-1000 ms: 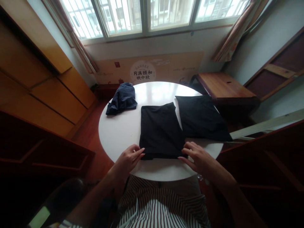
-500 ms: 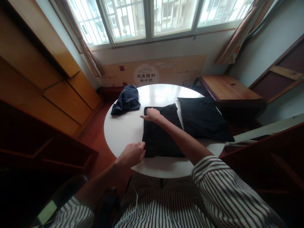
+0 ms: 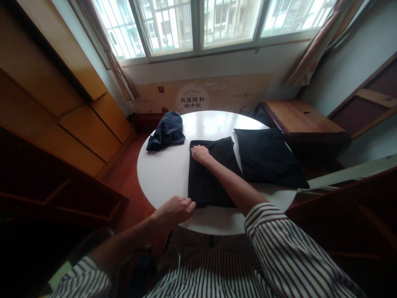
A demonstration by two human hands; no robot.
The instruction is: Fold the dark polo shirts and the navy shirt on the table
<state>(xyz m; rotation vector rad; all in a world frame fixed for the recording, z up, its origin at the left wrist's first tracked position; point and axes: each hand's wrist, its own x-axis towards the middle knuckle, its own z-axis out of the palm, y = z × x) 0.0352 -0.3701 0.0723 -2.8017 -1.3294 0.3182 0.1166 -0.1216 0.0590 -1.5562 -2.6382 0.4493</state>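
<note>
A black garment (image 3: 211, 186) lies spread on a round white table (image 3: 161, 174); its exact kind is not clear. My left hand (image 3: 178, 210) is closed at its near left corner, fingertips pinching the edge. At the far left corner, my right hand (image 3: 201, 153) is closed on the cloth with its fingers curled. My right forearm crosses over the garment and hides part of it. To the right, more black cloth (image 3: 266, 157) lies beyond a narrow wedge of bare table; whether both parts join is hard to see.
A crumpled dark navy garment (image 3: 167, 130) rests at the table's far left. Beyond the right side stands a wooden table (image 3: 304, 116). Wooden cabinets (image 3: 89, 120) line the left wall, and a printed banner (image 3: 149, 93) hangs under the windows.
My right hand has curled its extended thumb or finger in and closed on the far corner. My left hand has shifted slightly right and down at the near corner.
</note>
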